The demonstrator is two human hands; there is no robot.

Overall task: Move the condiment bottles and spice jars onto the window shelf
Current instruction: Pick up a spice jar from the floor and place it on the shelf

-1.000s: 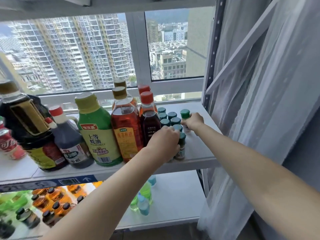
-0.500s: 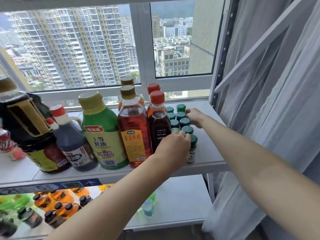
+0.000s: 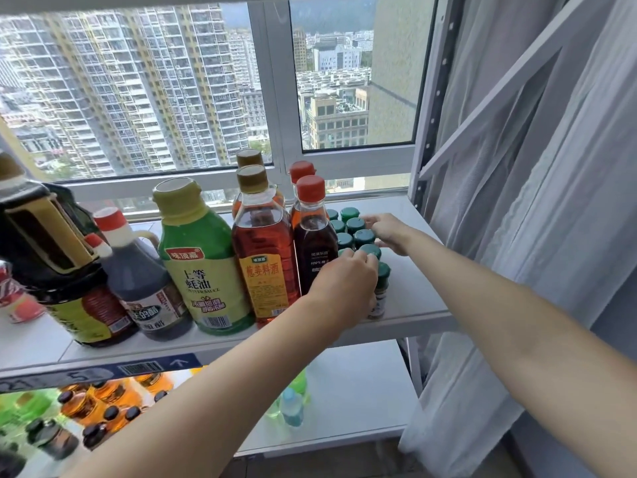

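Where the window shelf (image 3: 413,307) begins at far left, a red-and-white container (image 3: 17,298) sits partly cut off by the frame edge. Next comes a large dark soy sauce jug (image 3: 55,267) with a yellow handle, then a dark vinegar bottle (image 3: 146,288) with a red-and-white cap. Beside it stands a green oyster sauce bottle (image 3: 206,270), touching an amber cooking wine bottle (image 3: 263,257); a second gold-capped bottle stands behind that one. A red-capped dark bottle (image 3: 315,243) follows, again with a twin behind. All stand upright on the shelf.

Left hand (image 3: 341,291) reaches in from below, fingers curled around spice jars at the front of a packed cluster of green-lidded spice jars (image 3: 355,225); whether it grips or only presses them, cannot tell. One front jar (image 3: 381,291) shows just right of that hand, upright near the shelf edge.

Right hand (image 3: 389,232) rests against the cluster's right side, fingers spread on the lids, not closed around any jar.

Lower shelf (image 3: 362,391) holds orange-filled dark-capped bottles (image 3: 103,405) at left, pale green and blue bottles (image 3: 291,405) mid-way. Sheer curtain (image 3: 534,201) hangs at right.
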